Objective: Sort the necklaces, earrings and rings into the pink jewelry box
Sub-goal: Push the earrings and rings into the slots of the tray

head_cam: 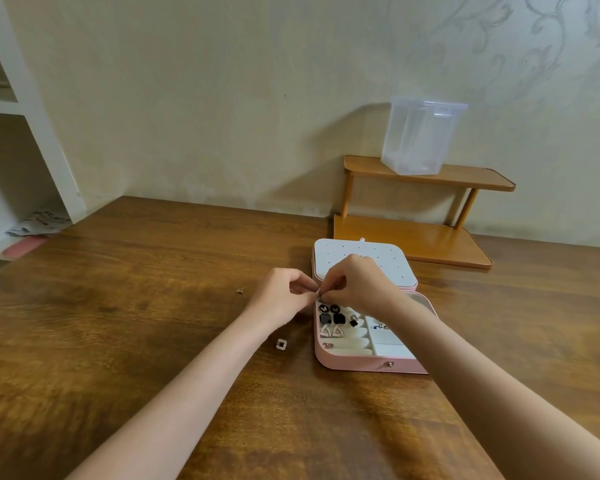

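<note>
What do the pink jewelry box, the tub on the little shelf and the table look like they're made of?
Pink jewelry box: probably smooth matte faux leather, with a small metal knob. Tub: clear, slightly frosted plastic; the wall shows through it. Table: wood or wood-look laminate, with visible grain and a soft sheen.

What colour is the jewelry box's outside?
Pink; the head view shows the jewelry box front wall best.

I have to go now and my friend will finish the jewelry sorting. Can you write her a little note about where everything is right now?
Left hand and right hand together pinch one small piece at the far left corner of the pink jewelry box.
Done: several earrings sit in the box's left section; some small pieces lie in a right compartment.
Left: the square earring and a small piece lie on the table. Seat the held piece first.
</note>
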`<action>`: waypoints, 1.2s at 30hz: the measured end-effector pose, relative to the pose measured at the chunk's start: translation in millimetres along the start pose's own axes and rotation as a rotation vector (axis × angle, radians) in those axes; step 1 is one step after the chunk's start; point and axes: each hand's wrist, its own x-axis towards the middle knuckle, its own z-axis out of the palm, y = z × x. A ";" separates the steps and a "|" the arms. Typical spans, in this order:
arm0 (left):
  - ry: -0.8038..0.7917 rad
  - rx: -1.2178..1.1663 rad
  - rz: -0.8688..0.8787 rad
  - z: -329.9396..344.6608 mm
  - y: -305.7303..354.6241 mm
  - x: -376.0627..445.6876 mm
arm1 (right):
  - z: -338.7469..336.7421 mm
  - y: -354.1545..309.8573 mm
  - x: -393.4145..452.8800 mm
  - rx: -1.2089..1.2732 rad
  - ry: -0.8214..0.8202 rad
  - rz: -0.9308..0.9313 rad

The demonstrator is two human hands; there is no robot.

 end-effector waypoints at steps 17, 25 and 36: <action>0.196 0.198 -0.023 -62.7 -42.3 -6.4 | -8.6 -27.3 13.3 0.088 0.066 -0.076; 0.208 0.449 0.004 -66.2 -63.8 -6.0 | 28.9 -51.3 27.8 -0.001 -0.047 -0.088; 0.299 0.673 0.198 -50.1 -56.8 -7.2 | 31.3 -48.5 30.7 0.054 -0.006 -0.104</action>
